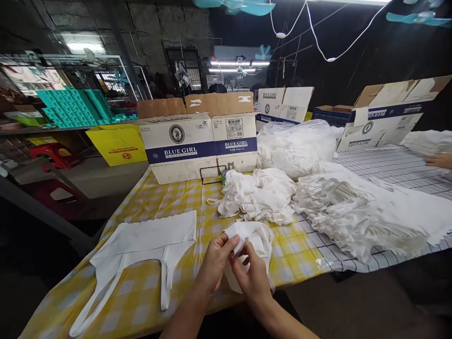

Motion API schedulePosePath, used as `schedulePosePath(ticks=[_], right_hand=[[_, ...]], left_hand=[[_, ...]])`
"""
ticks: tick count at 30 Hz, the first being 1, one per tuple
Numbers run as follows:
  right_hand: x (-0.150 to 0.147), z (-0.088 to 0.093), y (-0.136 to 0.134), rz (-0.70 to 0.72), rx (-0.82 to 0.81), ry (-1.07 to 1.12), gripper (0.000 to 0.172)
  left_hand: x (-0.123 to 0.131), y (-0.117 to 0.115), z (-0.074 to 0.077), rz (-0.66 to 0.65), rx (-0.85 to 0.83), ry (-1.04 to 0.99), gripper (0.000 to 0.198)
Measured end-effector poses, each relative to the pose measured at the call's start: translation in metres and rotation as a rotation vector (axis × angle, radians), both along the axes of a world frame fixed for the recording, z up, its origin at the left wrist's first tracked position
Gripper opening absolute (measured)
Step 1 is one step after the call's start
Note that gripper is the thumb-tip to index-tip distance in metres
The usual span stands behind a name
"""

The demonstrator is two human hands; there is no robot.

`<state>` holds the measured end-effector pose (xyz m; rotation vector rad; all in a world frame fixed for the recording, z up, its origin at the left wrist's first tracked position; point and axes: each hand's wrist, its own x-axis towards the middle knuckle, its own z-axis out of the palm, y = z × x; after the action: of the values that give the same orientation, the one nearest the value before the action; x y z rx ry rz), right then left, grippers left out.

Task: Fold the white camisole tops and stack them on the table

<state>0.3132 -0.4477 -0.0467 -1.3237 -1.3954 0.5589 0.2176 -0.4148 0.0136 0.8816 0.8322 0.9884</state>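
Both my hands pinch a white garment (259,235) at the near edge of the table, its cloth bunched and partly hanging towards me. My left hand (215,256) grips the upper edge between thumb and fingers. Close beside it, my right hand (252,270) closes on the same cloth; its fingertips nearly meet the left ones. To the left, a white strappy camisole top (141,240) lies flat with its straps towards me. Just beyond my hands sits a loose heap of white garments (257,193).
Stacked white garments (363,221) spread over the right side. A clear plastic bag of white cloth (296,146) stands behind. Blue Girl cartons (197,146) line the back of the yellow checked tablecloth (141,301). Another person's hand (439,161) shows at far right.
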Motion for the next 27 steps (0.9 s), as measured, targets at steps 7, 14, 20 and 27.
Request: schedulePosePath(ticks=[7,14,20,27], right_hand=[[0.026,0.032,-0.013,0.231,0.037,0.05,0.014],[0.073,0.08,0.011,0.36,0.007,-0.027,0.041],[0.08,0.119,0.034,0.755,-0.176,0.167,0.043],[0.078,0.116,0.037,1.031,-0.464,0.214,0.038]], left_hand=[[-0.014,-0.005,-0.002,0.067,0.001,-0.018,0.021],[-0.011,-0.003,0.029,-0.059,-0.139,-0.103,0.02],[-0.005,-0.001,0.065,-0.356,-0.075,-0.078,0.018],[-0.029,0.002,0.128,-0.751,0.269,0.299,0.014]])
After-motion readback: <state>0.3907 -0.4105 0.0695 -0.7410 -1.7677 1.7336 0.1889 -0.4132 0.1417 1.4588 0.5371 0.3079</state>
